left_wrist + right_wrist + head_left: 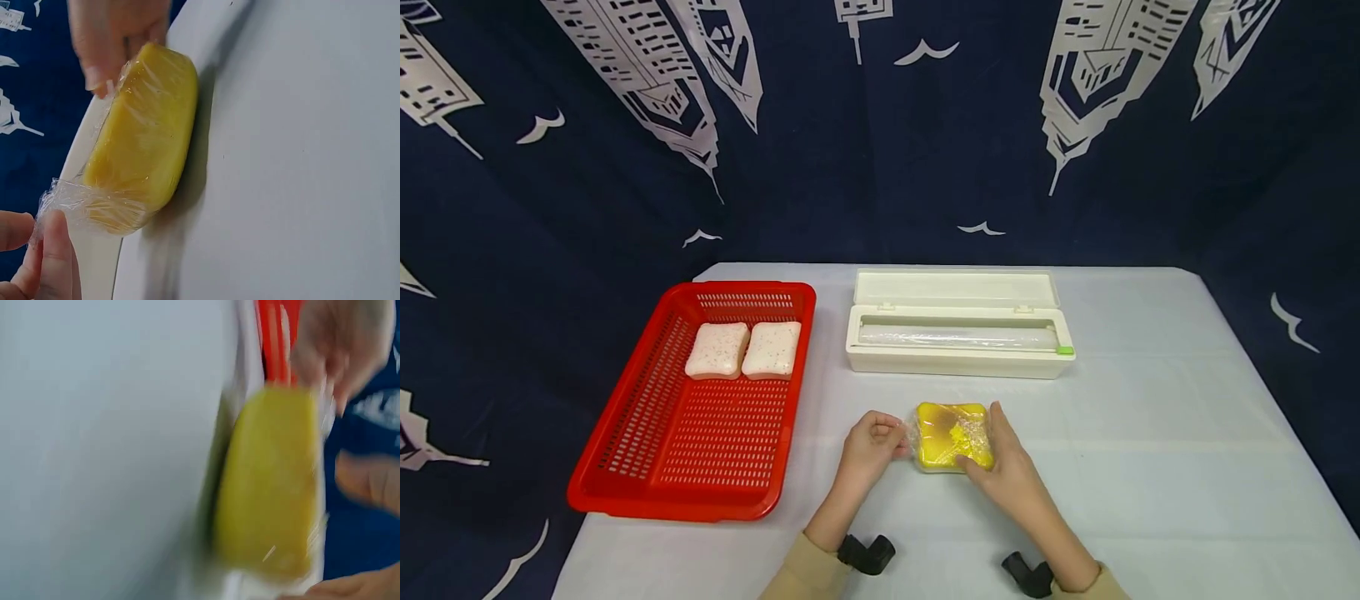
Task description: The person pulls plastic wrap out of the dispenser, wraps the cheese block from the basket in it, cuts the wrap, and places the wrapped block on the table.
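Note:
A yellow bread-slice-shaped piece [953,437] with a browned top lies on the white table, wrapped in clear cling film. My left hand [872,446] pinches a loose end of that film [62,200] between thumb and fingers, at the piece's left side. Around the right side is my right hand [1011,475], its fingers extended along the edge and its thumb over the near corner. In the blurred right wrist view, that thumb [369,481] stands apart from the yellow piece [269,481].
Behind the hands stands a white cling film dispenser [962,364], lid raised, a film roll [955,336] inside and a green tab at its right end. To the left, a red basket [681,505] holds two white speckled bread-slice-shaped pieces [717,350]. A dark blue printed cloth [880,167] hangs behind the table.

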Motion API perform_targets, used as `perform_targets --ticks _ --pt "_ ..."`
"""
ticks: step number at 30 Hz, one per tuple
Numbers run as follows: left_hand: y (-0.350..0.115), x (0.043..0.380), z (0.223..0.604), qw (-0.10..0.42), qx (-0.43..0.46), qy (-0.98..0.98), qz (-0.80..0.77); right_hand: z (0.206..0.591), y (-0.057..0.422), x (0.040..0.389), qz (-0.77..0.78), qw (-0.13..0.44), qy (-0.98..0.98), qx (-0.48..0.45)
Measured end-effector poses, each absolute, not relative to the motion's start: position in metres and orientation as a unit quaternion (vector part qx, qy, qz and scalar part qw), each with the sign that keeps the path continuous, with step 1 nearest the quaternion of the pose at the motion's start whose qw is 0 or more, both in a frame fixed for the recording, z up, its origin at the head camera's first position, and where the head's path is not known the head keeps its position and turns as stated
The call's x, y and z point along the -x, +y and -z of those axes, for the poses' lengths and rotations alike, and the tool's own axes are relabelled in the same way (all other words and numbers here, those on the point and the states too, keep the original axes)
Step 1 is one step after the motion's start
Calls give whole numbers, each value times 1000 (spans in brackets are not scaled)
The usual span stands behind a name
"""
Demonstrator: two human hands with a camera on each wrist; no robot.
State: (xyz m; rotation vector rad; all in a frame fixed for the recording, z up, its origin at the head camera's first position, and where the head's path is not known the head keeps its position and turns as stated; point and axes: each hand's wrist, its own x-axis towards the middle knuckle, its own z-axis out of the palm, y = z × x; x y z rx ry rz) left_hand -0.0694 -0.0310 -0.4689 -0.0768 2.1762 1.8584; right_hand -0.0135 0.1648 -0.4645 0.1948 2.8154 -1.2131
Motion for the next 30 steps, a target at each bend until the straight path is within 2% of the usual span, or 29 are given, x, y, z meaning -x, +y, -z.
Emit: perform_targets --ticks 2,4,14,19,24,28,30 --pt "-32 71 469 135 34 754 -641 467 175 20 421 86 900 -75" --pt "-32 72 470 131 40 757 -638 470 181 24 434 113 890 -80" --pt "-10 69 464 120 46 763 -634 474 175 22 425 92 900 -45" --pt "4 49 458 53 -64 859 -505 477 173 22 411 84 907 -47" --pt "18 25 461 -37 -221 936 -272 478 173 22 406 79 909 -50" --pt "26 19 466 -93 -268 955 -93 476 172 21 416 89 903 -53" --pt "29 17 468 -99 -269 957 -40 476 171 22 419 94 902 -52"
